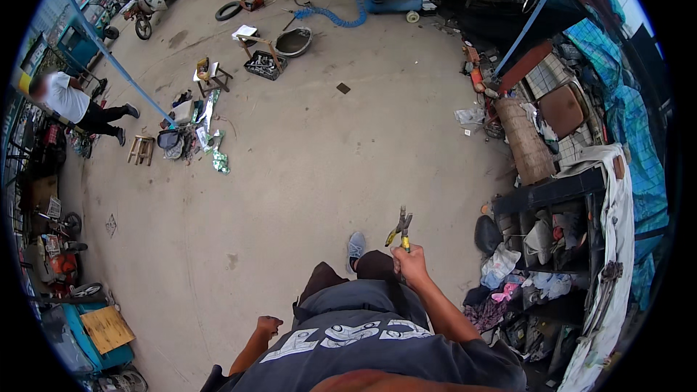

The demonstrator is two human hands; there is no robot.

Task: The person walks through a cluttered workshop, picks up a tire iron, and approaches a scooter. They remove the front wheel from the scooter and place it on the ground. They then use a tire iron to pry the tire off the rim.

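My right hand (411, 264) is closed around a pair of pliers (404, 234) with yellow grips, held in front of my right thigh. The dark metal jaws point away from me, and one yellow handle stands out to the left of my fist. Low at my left side, my left hand (269, 326) hangs with its fingers loosely curled in, and no object shows in it. Below the pliers, a grey shoe (356, 245) of mine is on the concrete floor.
A black shelf (548, 187) stuffed with cloths stands at right, near a rolled mat (524, 141). Ahead are a basin (293, 42), a tool crate (263, 65) and a blue compressor (392, 3). Left are a wooden stool (141, 150) and a person (69, 98).
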